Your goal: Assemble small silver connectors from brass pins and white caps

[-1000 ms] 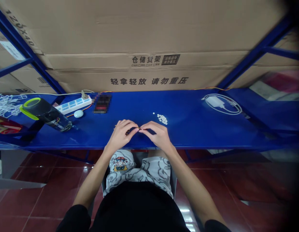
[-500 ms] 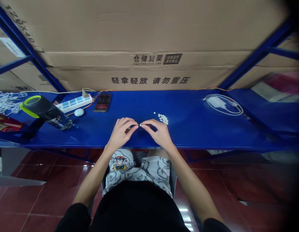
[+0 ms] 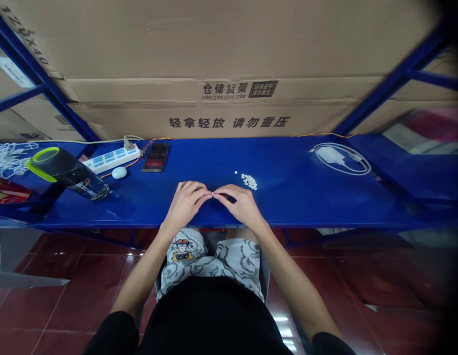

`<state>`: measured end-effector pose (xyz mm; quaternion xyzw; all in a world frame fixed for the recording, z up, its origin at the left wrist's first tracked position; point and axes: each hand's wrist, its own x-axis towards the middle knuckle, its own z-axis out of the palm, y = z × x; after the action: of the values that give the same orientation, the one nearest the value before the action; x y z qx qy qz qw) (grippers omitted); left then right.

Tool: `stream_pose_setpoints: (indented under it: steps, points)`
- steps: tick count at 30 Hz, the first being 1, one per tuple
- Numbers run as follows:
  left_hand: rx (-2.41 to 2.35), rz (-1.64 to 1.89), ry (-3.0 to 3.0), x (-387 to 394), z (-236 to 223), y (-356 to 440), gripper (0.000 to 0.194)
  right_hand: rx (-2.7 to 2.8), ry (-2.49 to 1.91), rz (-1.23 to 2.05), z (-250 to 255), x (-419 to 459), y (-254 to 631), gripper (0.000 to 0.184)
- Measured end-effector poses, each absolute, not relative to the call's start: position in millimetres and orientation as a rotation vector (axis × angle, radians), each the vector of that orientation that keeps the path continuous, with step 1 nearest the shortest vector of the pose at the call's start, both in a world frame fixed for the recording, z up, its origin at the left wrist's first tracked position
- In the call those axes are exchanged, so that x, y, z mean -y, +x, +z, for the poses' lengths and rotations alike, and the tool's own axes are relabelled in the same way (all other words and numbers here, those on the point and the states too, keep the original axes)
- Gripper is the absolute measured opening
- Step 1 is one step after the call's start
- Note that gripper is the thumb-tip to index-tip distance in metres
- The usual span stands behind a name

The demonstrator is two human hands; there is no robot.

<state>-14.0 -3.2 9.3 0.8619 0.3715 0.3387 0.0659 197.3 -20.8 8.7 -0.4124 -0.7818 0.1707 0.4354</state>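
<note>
My left hand and my right hand meet fingertip to fingertip above the blue table's front part. Between them is a small white bead, pinched by my right thumb and forefinger. My left thumb and forefinger are also closed in a pinch, touching the bead's side; the thin thing they hold is mostly hidden. Beyond my right hand lies a little pile of similar white beads. One loose bead sits apart, left of the pile.
A dark bottle with a green loop lies at the left, near a white power strip and a white rounded object. A blurred dark item is behind my left hand. A charger with coiled cable lies right; cardboard stands behind.
My fingertips have come closer together, closing the small gap between them. The thin thing that showed at my left fingertips is now nearly hidden. The view has shifted slightly.
</note>
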Motion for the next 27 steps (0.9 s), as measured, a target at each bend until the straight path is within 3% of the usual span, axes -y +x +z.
stream_pose_setpoints:
  steps: [13,27]
  points:
    - [-1.274,0.756,2.679,6,6,-9,0.024,2.056,-1.417,0.078,-4,13,197,0.02]
    - [-1.43,0.736,2.636,8,6,-5,0.025,2.109,-1.379,0.116,0,17,197,0.016]
